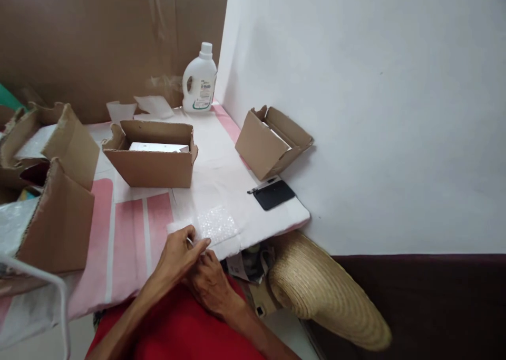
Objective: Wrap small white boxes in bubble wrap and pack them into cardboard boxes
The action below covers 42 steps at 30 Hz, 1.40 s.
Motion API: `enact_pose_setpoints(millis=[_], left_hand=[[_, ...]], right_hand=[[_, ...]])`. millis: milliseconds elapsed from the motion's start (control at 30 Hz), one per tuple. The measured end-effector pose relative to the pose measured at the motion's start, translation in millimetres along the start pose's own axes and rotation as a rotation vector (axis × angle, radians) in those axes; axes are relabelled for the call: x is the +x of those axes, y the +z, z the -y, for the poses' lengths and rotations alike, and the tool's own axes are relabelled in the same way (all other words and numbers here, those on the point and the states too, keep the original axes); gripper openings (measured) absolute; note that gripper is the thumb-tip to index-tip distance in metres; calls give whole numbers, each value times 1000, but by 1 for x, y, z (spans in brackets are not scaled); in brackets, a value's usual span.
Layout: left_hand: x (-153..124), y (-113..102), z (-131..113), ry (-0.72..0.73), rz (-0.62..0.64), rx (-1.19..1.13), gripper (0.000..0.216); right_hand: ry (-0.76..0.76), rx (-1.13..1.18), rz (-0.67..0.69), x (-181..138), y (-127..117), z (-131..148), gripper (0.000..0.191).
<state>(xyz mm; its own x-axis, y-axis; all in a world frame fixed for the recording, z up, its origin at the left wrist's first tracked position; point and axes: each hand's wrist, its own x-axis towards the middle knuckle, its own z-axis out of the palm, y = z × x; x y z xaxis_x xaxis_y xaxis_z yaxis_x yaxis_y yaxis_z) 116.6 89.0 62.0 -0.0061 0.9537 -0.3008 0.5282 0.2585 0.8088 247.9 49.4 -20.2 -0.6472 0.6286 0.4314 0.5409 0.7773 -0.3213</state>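
Observation:
A flat piece of clear bubble wrap [218,224] lies at the table's front edge, just beyond my hands. My left hand [178,252] is at its near left corner, fingers curled and thumb stretched toward the right hand. A bit of something whitish shows between that thumb and forefinger, too small to name. My right hand [211,283] is close against the left one, just below the table edge, with its fingers bent in. Whatever the right fingers hold, if anything, is hidden.
An open cardboard box [158,168] with white contents stands ahead; another [261,146] leans by the wall. More boxes [59,223] crowd the left. A white jug [201,83] stands behind. A black phone-like slab [274,195] and pen [263,185] lie right, above a straw hat [316,286].

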Motion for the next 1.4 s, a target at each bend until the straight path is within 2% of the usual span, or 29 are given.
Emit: enact_pose_setpoints(millis=[200, 333, 433, 500, 567, 667, 767, 833, 967, 1033, 1133, 1200, 1300, 1400], left_hand=[[22, 23, 6, 36, -38, 154, 22], [20, 26, 10, 43, -59, 184, 20], [15, 24, 10, 50, -38, 158, 27], [12, 22, 8, 53, -25, 129, 37], [10, 20, 6, 54, -15, 101, 45], [10, 19, 5, 61, -6, 67, 48], [8, 15, 6, 77, -21, 46, 47], [4, 7, 11, 82, -72, 53, 45], [-9, -20, 31, 13, -362, 316, 48], [-15, -28, 43, -72, -361, 387, 53], [-19, -26, 57, -146, -208, 207, 60], [-20, -18, 58, -155, -192, 8, 62], [-26, -10, 47, -198, -172, -329, 67], [-36, -10, 28, -244, -77, -546, 72]], right_hand=[[-45, 81, -69, -6, -2, -4, 25], [-57, 88, -58, -13, -12, -4, 27], [-80, 121, -119, -20, -27, -4, 26], [-39, 87, -209, -23, -36, -5, 30], [64, 7, -270, -23, -39, -8, 35], [180, -126, -235, -21, -34, -17, 38], [216, -192, -153, -22, -22, -23, 37], [240, -194, -109, -24, -18, -25, 37], [254, -159, -75, -26, -18, -26, 37], [247, -136, -71, -25, -22, -27, 36], [228, -103, -47, -23, -28, -29, 38], [224, -91, -33, -21, -30, -29, 42], [214, -79, -52, -19, -26, -26, 50], [217, -35, -129, -15, -19, -20, 37]])
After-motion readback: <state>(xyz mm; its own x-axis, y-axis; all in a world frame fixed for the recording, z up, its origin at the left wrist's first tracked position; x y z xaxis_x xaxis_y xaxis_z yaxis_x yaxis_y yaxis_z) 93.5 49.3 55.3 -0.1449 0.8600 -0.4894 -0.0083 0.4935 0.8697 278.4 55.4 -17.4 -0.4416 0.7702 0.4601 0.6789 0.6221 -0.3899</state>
